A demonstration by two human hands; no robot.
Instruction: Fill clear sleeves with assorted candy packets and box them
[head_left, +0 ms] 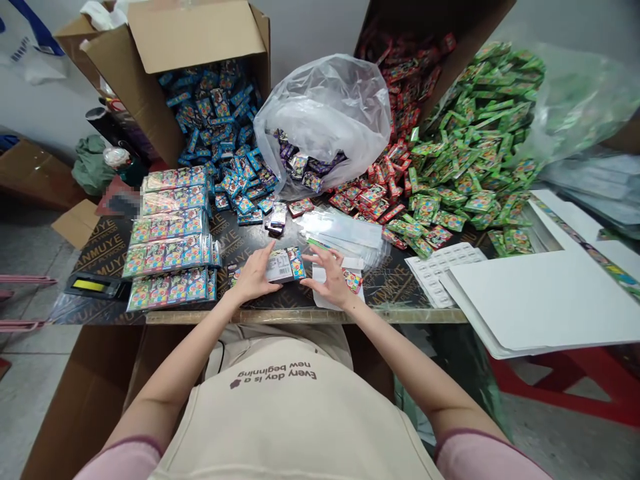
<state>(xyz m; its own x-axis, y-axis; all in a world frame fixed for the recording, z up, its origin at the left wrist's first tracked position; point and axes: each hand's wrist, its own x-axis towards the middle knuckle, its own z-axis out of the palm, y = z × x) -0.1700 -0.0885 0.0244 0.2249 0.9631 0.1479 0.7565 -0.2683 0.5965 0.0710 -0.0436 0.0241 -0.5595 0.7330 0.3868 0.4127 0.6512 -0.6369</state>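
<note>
My left hand (pixel 254 275) and my right hand (pixel 330 279) meet at the near edge of the dark table (pixel 240 307). Between them lies a row of small packs (pixel 285 264), white label side up, with blue ends showing. My left fingers curl round its left end. My right fingertips touch its right end, above a clear sleeve (pixel 345 275) with one red pack inside. A pile of empty clear sleeves (pixel 350 230) lies just beyond my right hand.
Filled sleeves (pixel 173 240) are stacked at the left. Blue packs (pixel 220 140) spill from a cardboard box, purple packs (pixel 305 163) from a plastic bag, red packs (pixel 380 187) and green packs (pixel 460 160) at right. White sheets (pixel 540 300) overhang the right edge. A label tool (pixel 93 285) sits at left.
</note>
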